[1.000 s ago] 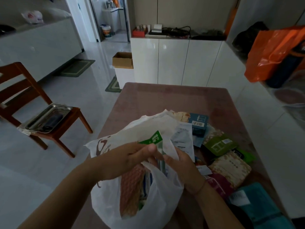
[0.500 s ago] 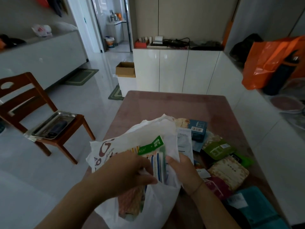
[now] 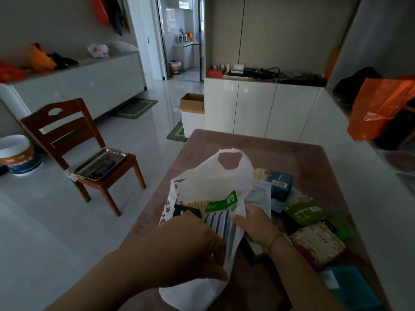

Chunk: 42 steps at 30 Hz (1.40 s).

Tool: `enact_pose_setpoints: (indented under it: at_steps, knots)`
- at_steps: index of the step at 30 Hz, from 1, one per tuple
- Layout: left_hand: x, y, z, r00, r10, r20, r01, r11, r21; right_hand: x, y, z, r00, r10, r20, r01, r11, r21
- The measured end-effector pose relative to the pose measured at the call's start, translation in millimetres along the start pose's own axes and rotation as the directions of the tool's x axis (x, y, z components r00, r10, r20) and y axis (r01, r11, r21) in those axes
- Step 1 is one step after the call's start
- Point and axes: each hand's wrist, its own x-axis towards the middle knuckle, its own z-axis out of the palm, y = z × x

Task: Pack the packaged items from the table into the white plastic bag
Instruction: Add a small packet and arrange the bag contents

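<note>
While the white plastic bag point(image 3: 211, 182) stands open at the near middle of the reddish table point(image 3: 280, 151), both hands hold it from opposite sides. At about 7 o'clock of the bag's mouth, the left hand point(image 3: 190, 250) is curled closed over the near edge of the plastic, with its fingers tucked toward the opening. At about 4 o'clock, the right hand point(image 3: 253, 223) pinches the bag's right edge, thumb on top. Between the two hands, a striped packet with a green header point(image 3: 221, 213) stands upright inside the bag, its top poking above the rim. More packaged items lie on the table at 3 o'clock of the bag, just beyond the right hand: a blue box point(image 3: 280, 182), a green pouch point(image 3: 303, 213), a beige patterned packet point(image 3: 318, 243) and a teal package point(image 3: 350, 288) nearest the camera. Well off at 9 o'clock, a wooden chair point(image 3: 67, 135) carries a metal tray point(image 3: 101, 163).
</note>
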Motion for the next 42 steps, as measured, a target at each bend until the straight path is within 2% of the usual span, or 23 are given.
enact_pose_setpoints:
  at_steps: [3, 5, 7, 8, 10, 13, 16, 17, 20, 21, 23, 27, 31, 36, 39, 42]
  knots:
    - [-9.5, 8.0, 2.0, 0.999, -0.032, -0.033, 0.032, 0.999, 0.012, 23.4, -3.8, -13.4, 0.996, 0.083, -0.043, -0.083, 0.997, 0.003]
    - [-14.7, 15.1, 0.5, 0.998, 0.003, -0.064, 0.000, 0.999, 0.034, 45.2, -10.4, -24.3, 0.979, 0.076, -0.191, -0.082, 0.996, -0.021]
    - [-21.1, 23.2, -1.1, 0.998, -0.012, -0.060, 0.016, 0.998, 0.055, 64.3, -21.2, -33.5, 0.944, 0.052, -0.325, -0.112, 0.980, -0.168]
    - [-22.3, 26.6, -1.1, 0.997, -0.007, -0.077, 0.012, 0.998, 0.062, 72.3, -27.2, -38.1, 0.938, 0.016, -0.345, -0.113, 0.958, -0.263]
    - [-24.0, 28.2, 0.6, 0.985, 0.043, -0.170, -0.025, 0.994, 0.105, 87.6, -40.2, -44.9, 0.962, -0.062, -0.266, -0.022, 0.953, -0.301]
    - [-23.0, 23.3, 8.4, 0.985, 0.030, -0.169, -0.017, 0.997, 0.081, 98.3, -58.0, -48.6, 0.988, -0.098, -0.118, 0.075, 0.980, -0.185]
    - [-24.7, 18.7, 10.1, 0.979, 0.053, -0.194, -0.033, 0.994, 0.108, 99.2, -74.9, -50.6, 0.992, -0.128, -0.015, 0.123, 0.973, -0.197]
    - [-24.7, 15.4, 12.1, 0.973, 0.072, -0.221, -0.042, 0.990, 0.136, 100.7, -81.0, -51.7, 0.989, -0.146, 0.014, 0.147, 0.978, -0.145]
    - [-27.2, 7.5, 15.2, 0.964, 0.101, -0.247, -0.067, 0.988, 0.141, 104.2, -106.7, -52.5, 0.989, -0.135, 0.064, 0.116, 0.963, 0.245]
    - [-28.9, 6.5, 13.0, 0.968, 0.101, -0.228, -0.077, 0.991, 0.112, 106.2, -114.9, -51.7, 0.989, -0.135, 0.051, 0.112, 0.940, 0.323]
    - [-33.0, 2.9, 8.4, 0.981, 0.094, -0.168, -0.091, 0.996, 0.023, 109.9, -128.4, -45.8, 0.990, -0.141, 0.005, 0.129, 0.919, 0.372]
    - [-31.2, -3.9, 8.2, 0.990, 0.042, -0.138, -0.051, 0.997, -0.060, 109.0, -134.9, -29.0, 0.989, -0.095, -0.118, 0.116, 0.975, 0.188]
    - [-23.9, -7.0, 9.5, 0.993, 0.012, -0.114, -0.021, 0.996, -0.084, 107.0, -122.1, -24.9, 0.989, -0.119, -0.094, 0.117, 0.993, -0.025]
    - [-18.5, -3.8, 1.0, 0.993, 0.006, -0.121, -0.020, 0.994, -0.112, 100.3, -114.0, -35.5, 0.984, -0.161, -0.077, 0.148, 0.977, -0.155]
    - [-9.7, -3.4, -0.5, 0.996, -0.027, -0.086, 0.016, 0.993, -0.120, 94.6, -106.0, -49.4, 0.986, -0.165, 0.018, 0.166, 0.973, -0.158]
    - [-0.1, -9.4, -5.4, 0.994, -0.022, -0.106, -0.012, 0.953, -0.304, 87.5, -90.1, -75.5, 0.962, -0.184, 0.204, 0.183, 0.983, 0.028]
